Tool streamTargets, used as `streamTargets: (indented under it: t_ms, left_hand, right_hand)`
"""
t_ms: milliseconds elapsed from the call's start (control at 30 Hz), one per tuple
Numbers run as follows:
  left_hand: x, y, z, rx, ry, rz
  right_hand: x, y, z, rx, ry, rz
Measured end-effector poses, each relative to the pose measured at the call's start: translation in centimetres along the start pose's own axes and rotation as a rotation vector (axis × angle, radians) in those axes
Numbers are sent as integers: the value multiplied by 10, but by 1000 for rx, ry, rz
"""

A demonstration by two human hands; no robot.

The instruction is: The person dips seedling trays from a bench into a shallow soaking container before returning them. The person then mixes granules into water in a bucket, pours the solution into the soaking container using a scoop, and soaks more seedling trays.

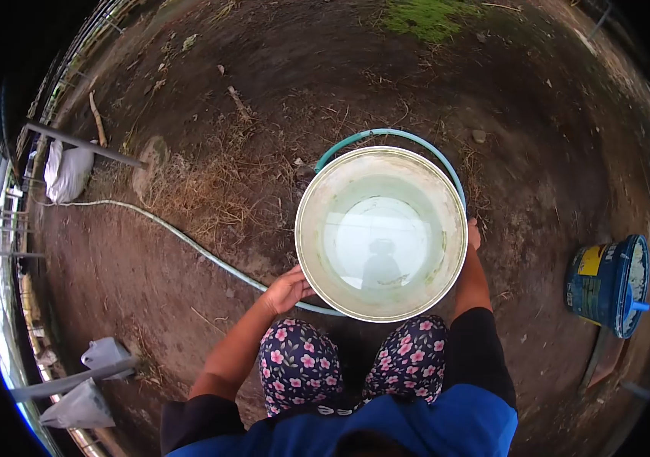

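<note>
A round, pale bucket stands in front of my knees, seen from above. Clear water in it reflects light and a dark silhouette, and its inner wall has greenish stains. My left hand grips the bucket's lower left side, with the fingertips tucked behind the rim. On the opposite side my right hand holds the bucket; most of its fingers are hidden by the wall. A green hose curves around the bucket and runs off to the left past my left hand.
To the right, a blue bucket with a yellow label leans over, a blue handle at its mouth. White sacks and plastic bags lie by posts on the left. Dry straw and sticks litter the dirt ground.
</note>
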State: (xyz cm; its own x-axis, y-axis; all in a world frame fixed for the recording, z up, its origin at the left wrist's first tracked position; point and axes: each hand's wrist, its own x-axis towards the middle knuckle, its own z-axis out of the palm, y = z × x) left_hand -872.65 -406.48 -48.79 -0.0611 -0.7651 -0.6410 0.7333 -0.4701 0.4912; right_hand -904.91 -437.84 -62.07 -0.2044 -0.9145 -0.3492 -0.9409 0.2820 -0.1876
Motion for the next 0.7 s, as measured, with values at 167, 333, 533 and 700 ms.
streamTargets:
  t_ms: [167, 333, 533, 700]
  left_hand:
    - [-4, 3, 6, -15, -44, -7]
    - [0, -1, 2, -6, -90, 10]
    - [4, 1, 7, 45, -101, 24]
    - [9, -1, 4, 45, -107, 39]
  right_hand:
    - [37, 34, 40, -20, -55, -133]
    - [53, 39, 49, 82, -59, -79]
    - [26, 9, 24, 75, 27, -13]
    - [66, 32, 55, 408, -91, -68]
